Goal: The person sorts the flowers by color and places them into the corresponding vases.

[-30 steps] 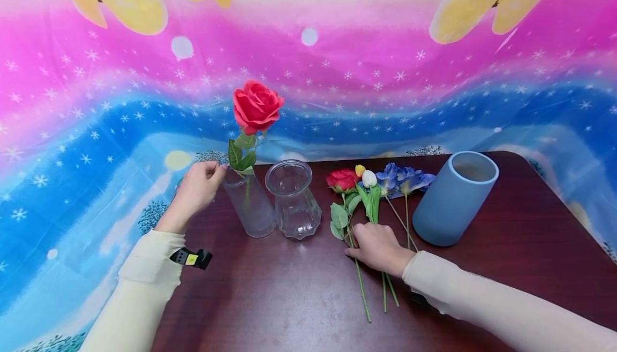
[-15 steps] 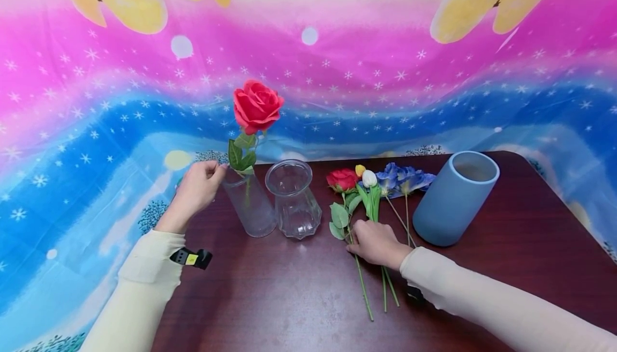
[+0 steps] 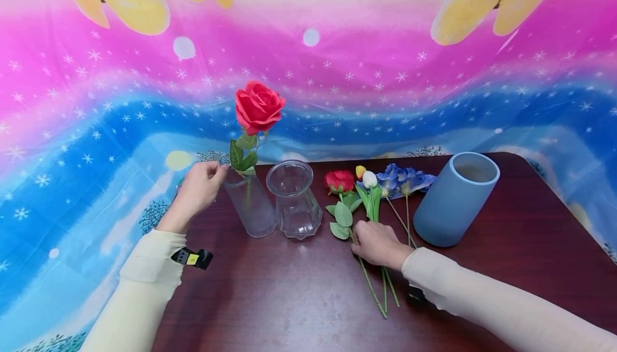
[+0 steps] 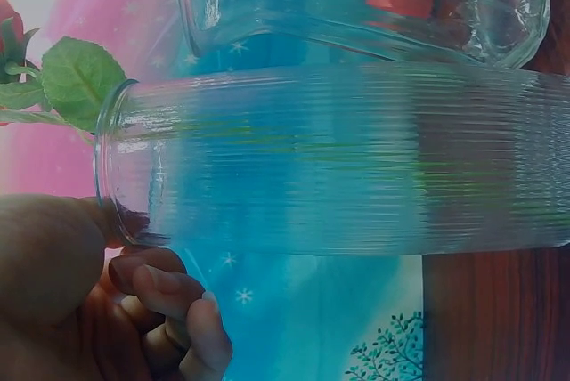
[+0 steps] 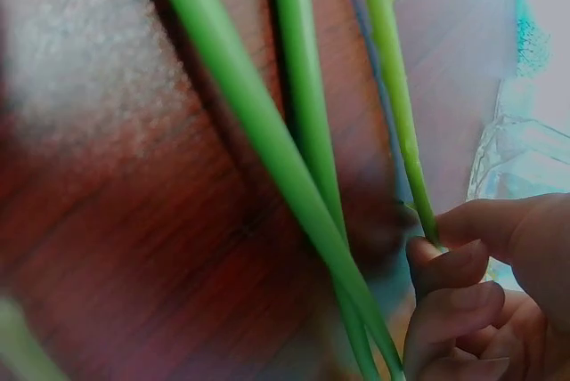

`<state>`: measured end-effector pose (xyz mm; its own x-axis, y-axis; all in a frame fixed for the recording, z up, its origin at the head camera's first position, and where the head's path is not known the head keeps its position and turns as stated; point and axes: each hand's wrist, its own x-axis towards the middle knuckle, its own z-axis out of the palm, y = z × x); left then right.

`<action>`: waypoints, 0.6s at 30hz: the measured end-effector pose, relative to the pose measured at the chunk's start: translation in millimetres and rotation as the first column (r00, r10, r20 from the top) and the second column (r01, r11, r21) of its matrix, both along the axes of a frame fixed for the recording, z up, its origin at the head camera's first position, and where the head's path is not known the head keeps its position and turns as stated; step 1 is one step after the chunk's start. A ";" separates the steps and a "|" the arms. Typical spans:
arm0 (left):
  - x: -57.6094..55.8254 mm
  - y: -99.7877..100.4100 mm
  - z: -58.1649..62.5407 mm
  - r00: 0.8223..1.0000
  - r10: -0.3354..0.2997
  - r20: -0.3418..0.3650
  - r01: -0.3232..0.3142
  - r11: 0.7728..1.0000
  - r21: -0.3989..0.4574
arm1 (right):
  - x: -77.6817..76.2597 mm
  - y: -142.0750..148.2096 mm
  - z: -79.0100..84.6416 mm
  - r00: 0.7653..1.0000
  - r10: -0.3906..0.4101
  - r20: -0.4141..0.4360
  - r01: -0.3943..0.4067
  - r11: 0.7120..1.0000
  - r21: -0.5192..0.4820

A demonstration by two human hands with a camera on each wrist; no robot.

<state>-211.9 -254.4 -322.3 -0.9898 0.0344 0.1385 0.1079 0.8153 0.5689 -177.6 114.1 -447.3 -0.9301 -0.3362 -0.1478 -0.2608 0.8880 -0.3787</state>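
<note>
My left hand (image 3: pixel 200 186) pinches the rim of a ribbed glass vase (image 3: pixel 253 218), thumb tip inside in the left wrist view. A large red rose (image 3: pixel 259 106) stands in that vase, its leaves above the rim. With thumb and fingers, my right hand (image 3: pixel 378 242) pinches the thin stem (image 5: pixel 401 105) of a second red rose (image 3: pixel 339 180) low over the table. Its bloom and leaves point away from me. Right beside this hand lie a white tulip (image 3: pixel 369 179) and a yellow tulip (image 3: pixel 360 172); two thicker green stems (image 5: pixel 307 87) cross close by in the right wrist view.
A faceted clear glass vase (image 3: pixel 299 221) stands right of the ribbed one. Blue flowers (image 3: pixel 407 179) lie beyond the right hand, near a tall blue vase (image 3: pixel 453 207). The dark wooden table (image 3: pixel 279 298) ends at a patterned cloth backdrop (image 3: pixel 337 89).
The held rose has turned slightly: its bloom shifted left and its stem end moved right. My right hand moved a little to the right. The left hand and ribbed vase stayed put.
</note>
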 end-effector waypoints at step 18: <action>0.9 -0.7 1.0 1.000 0.001 0.013 -0.001 1.000 -0.005 | 0.8 2.1 2.9 0.999 -0.034 -0.042 0.030 0.995 -0.099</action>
